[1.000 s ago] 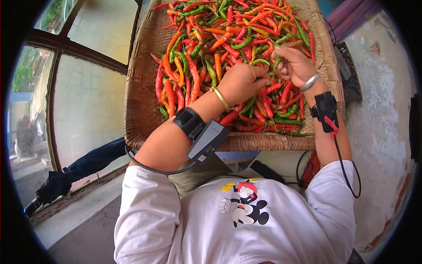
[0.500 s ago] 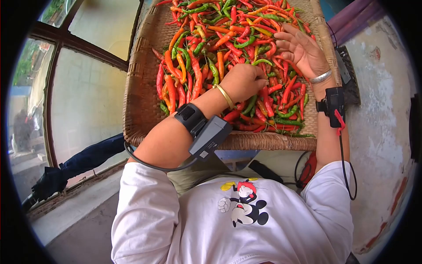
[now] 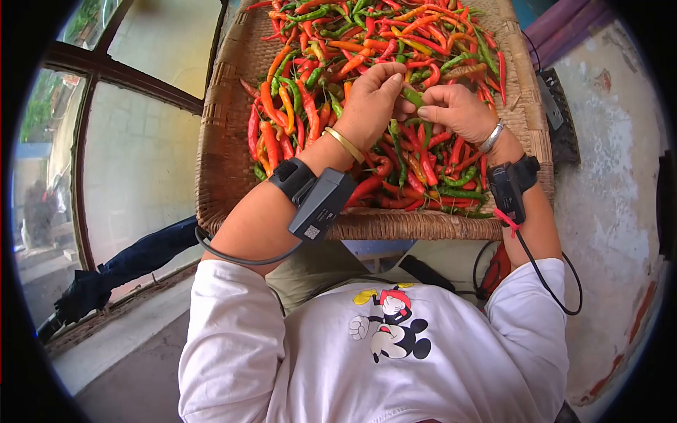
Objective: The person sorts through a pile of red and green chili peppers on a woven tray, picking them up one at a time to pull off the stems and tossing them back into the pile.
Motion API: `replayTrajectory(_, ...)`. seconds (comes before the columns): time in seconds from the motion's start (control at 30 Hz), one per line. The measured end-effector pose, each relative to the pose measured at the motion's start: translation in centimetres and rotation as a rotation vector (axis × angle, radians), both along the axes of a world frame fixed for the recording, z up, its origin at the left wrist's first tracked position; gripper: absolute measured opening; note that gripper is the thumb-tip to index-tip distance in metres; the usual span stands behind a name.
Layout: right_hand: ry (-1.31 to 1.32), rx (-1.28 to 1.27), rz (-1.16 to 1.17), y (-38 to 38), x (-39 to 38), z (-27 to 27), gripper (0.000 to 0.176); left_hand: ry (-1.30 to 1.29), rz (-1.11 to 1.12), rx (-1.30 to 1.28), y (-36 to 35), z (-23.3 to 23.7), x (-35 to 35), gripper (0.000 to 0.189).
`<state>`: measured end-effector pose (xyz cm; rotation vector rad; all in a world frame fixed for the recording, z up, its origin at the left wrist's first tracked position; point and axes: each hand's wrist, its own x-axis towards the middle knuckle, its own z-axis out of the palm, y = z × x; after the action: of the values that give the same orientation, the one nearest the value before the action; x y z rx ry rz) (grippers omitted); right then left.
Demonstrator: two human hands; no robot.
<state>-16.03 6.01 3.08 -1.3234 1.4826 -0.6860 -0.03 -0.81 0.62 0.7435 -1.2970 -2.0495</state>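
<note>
A woven basket [image 3: 416, 227] holds a thick layer of red, orange and green chili peppers [image 3: 310, 106]. Above the middle of the pile, my left hand [image 3: 374, 102] pinches one end of a green pepper [image 3: 412, 96], thumb and forefinger pressed together. My right hand [image 3: 462, 114] meets it from the right, its thumb and fingers closed on the pepper's other end. The two hands nearly touch, and the tips of some fingers are hidden.
A window with a dark frame [image 3: 84, 127] stands on the left, with a folded dark umbrella [image 3: 141, 250] below it. On the right are a worn wall [image 3: 606, 141] and a dark object [image 3: 557, 106] beside the basket. Cables hang from both wrist devices.
My right hand has moved left and down, from open fingers to a grip on the green pepper. My left hand has risen slightly from the pile and now holds the pepper too.
</note>
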Motion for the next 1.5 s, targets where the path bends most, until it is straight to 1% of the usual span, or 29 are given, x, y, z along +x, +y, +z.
replayTrajectory(0.03,-0.001,0.001,-0.001,0.1,0.0,0.1,0.022,-0.001,-0.001,0.001,0.0,0.1,0.1,0.03)
replayTrajectory(0.1,-0.147,0.01,0.032,0.3,0.1,0.4,0.021,0.066,0.002,0.151,0.1,0.4,0.3,0.034)
replayTrajectory(0.13,-0.147,0.011,0.033,0.3,0.0,0.6,0.021,0.058,0.003,0.187,0.0,0.2,0.4,0.037)
replayTrajectory(0.17,-0.103,0.048,0.074,0.3,-0.1,0.9,0.02,0.058,0.005,0.187,-0.1,0.2,0.4,0.037)
replayTrajectory(0.23,-0.06,0.086,0.116,0.3,-0.6,1.2,0.019,-0.028,0.203,0.184,-0.2,0.5,0.3,0.037)
replayTrajectory(0.27,0.0,0.163,0.105,0.1,-1.2,1.3,0.018,-0.068,0.232,0.146,-0.4,0.6,0.3,0.037)
replayTrajectory(0.3,0.061,0.239,0.093,0.0,-1.8,1.5,0.018,-0.067,0.233,0.148,-0.5,0.5,0.4,0.037)
replayTrajectory(0.33,0.171,0.262,0.095,-0.3,-2.5,1.6,0.015,-0.103,0.184,0.116,-0.6,0.3,0.4,0.038)
replayTrajectory(0.37,0.174,0.261,0.097,-0.7,-3.0,1.3,0.015,-0.137,0.135,0.084,-0.7,0.2,0.5,0.039)
replayTrajectory(0.43,-0.465,-0.14,-0.238,-1.1,-2.6,1.4,0.022,-0.166,0.116,0.062,-0.4,0.0,0.3,0.039)
replayTrajectory(0.47,-0.724,-0.279,-0.353,-1.2,-2.4,1.7,0.032,-0.197,0.092,0.041,-0.2,0.0,0.2,0.039)
replayTrajectory(0.5,-0.723,-0.28,-0.356,-1.1,-2.6,1.7,0.032,-0.197,0.089,0.041,0.0,0.0,0.1,0.039)
replayTrajectory(0.57,-0.599,-0.262,-0.378,-1.2,-3.3,1.4,0.033,-0.258,0.087,-0.061,0.0,0.3,0.2,0.04)
replayTrajectory(0.6,-0.387,-0.138,-0.287,-1.3,-3.3,0.9,0.031,-0.259,0.086,-0.063,0.0,0.4,0.2,0.04)
replayTrajectory(0.63,-0.388,-0.138,-0.287,-1.2,-3.0,0.2,0.031,-0.259,0.096,-0.087,0.0,0.3,0.2,0.04)
replayTrajectory(0.7,0.261,0.114,0.066,-1.0,-1.0,-1.0,0.03,-0.263,0.105,-0.105,0.0,0.1,0.1,0.04)
replayTrajectory(0.77,0.68,-0.091,0.275,-0.7,1.0,-1.8,0.029,-0.256,0.099,-0.181,-0.1,-0.4,-0.1,0.035)
replayTrajectory(0.83,0.72,-0.118,0.23,-0.4,2.5,-1.8,0.029,-0.267,0.074,-0.191,0.1,-0.5,-0.1,0.031)
replayTrajectory(0.9,0.916,-0.023,0.253,-0.5,3.5,-1.2,0.028,-0.275,0.048,-0.207,0.2,-0.5,-0.3,0.028)
replayTrajectory(0.97,0.918,0.022,0.252,-0.5,3.6,-0.8,0.027,-0.255,0.055,-0.233,0.3,-0.8,-0.4,0.023)
replayTrajectory(1.07,0.89,0.055,0.246,-0.6,3.2,-1.0,0.027,-0.264,0.032,-0.228,0.2,-1.0,-0.3,0.023)
replayTrajectory(1.13,0.868,-0.026,0.163,-0.5,2.2,-1.3,0.023,-0.267,0.035,-0.245,0.1,-1.1,-0.3,0.024)
replayTrajectory(1.17,0.868,-0.026,0.165,-0.6,1.7,-1.2,0.023,-0.269,0.04,-0.262,0.0,-1.2,-0.2,0.024)
replayTrajectory(1.2,0.703,-0.025,0.126,-0.7,1.1,-0.9,0.022,-0.269,0.042,-0.261,-0.1,-1.5,-0.3,0.024)
replayTrajectory(1.27,0.407,-0.025,0.049,-0.5,0.4,0.3,0.021,-0.297,0.043,-0.357,-0.2,-2.0,-0.3,0.024)
replayTrajectory(1.3,0.407,-0.024,0.05,-0.4,-0.1,0.3,0.021,-0.297,0.044,-0.356,0.0,-1.5,-0.3,0.024)
replayTrajectory(1.4,-0.056,0.009,-0.031,0.0,-0.7,0.9,0.019,-0.332,0.021,-0.342,0.4,-0.7,-0.2,0.024)
replayTrajectory(1.43,-0.056,0.01,-0.031,0.1,-0.8,0.9,0.019,-0.323,0.015,-0.339,0.4,-0.9,-0.3,0.024)
replayTrajectory(1.5,-0.237,0.028,-0.014,0.2,-1.3,0.5,0.019,-0.313,0.009,-0.337,0.4,-0.8,-0.2,0.024)
